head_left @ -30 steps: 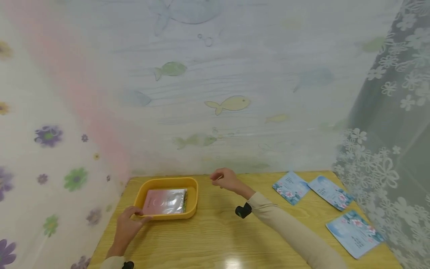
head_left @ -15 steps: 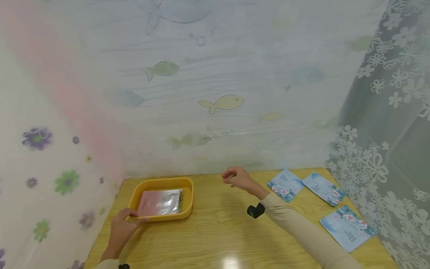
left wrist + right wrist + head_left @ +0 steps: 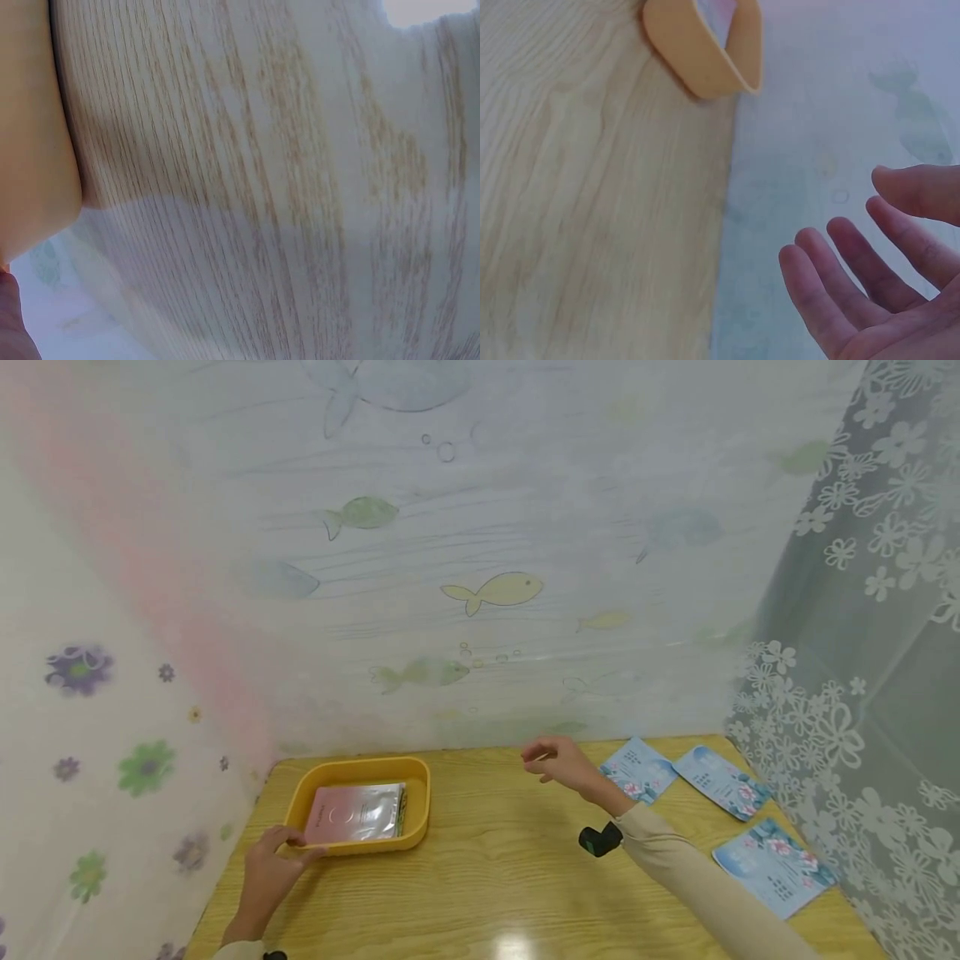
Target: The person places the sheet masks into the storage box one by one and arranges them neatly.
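Our left hand [image 3: 272, 868] pinches the tray [image 3: 375, 847] by its near left corner (the right hand [image 3: 564, 766], fingers loosely spread, holds nothing), so tugging could shift the packets [image 3: 352, 813].

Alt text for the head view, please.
A left hand holds the near-left corner of a yellow tray containing a shiny pink packet, while an empty right hand hovers over the wooden table. Three flat blue floral packets lie on the table's right side.

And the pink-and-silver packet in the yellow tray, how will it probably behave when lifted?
The packet may be slippery, since its surface shines. It looks thin, so it is probably light and a little floppy. Its flat shape seems unlikely to roll.
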The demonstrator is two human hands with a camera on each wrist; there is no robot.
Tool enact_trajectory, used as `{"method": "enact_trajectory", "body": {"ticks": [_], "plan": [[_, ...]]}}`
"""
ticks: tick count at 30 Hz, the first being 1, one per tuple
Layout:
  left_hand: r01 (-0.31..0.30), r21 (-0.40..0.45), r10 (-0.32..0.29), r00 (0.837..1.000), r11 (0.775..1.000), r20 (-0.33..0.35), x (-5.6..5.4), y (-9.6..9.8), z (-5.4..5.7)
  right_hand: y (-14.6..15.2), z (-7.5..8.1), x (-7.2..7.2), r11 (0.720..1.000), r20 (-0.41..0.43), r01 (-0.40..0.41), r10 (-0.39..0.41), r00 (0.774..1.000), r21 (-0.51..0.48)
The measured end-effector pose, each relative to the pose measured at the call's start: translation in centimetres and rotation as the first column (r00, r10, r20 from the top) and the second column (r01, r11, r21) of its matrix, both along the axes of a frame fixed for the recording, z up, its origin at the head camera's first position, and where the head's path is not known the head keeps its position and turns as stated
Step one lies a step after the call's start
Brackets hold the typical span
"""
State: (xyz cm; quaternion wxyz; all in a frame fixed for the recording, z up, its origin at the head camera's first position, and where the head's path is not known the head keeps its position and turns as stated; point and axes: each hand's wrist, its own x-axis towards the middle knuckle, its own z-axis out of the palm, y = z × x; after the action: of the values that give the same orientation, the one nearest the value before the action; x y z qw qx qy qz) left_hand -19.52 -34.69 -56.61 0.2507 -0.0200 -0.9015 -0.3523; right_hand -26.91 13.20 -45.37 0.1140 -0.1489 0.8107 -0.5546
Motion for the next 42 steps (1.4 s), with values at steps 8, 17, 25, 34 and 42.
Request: {"method": "enact_trajectory", "body": {"ticks": [8,17,25,34,42], "plan": [[-0.006,-0.01,0.006,1.0,1.0,0.004,0.0,-0.1,-0.1,2.8,-0.1,0.4,0.997,0.044,0.053,-0.05,0.998,-0.053],[-0.016,-0.004,0.016,1.0,1.0,0.005,-0.1,-0.2,-0.4,6.0,-0.4,0.4,0.992,0.056,0.113,-0.109,0.992,-0.064],[0.002,0.011,-0.001,1.0,1.0,-0.016,-0.1,-0.1,-0.3,9.4,-0.6,1.2,0.983,0.052,0.18,-0.179,0.982,-0.018],[-0.013,0.011,0.013,1.0,1.0,-0.002,-0.1,-0.1,-0.2,13.4,-1.1,3.4,0.972,0.034,0.232,-0.233,0.972,0.016],[-0.032,-0.008,0.032,0.999,0.999,0.02,0.0,0.2,-0.1,16.9,-1.9,5.7,0.958,0.018,0.287,-0.288,0.958,0.017]]}}
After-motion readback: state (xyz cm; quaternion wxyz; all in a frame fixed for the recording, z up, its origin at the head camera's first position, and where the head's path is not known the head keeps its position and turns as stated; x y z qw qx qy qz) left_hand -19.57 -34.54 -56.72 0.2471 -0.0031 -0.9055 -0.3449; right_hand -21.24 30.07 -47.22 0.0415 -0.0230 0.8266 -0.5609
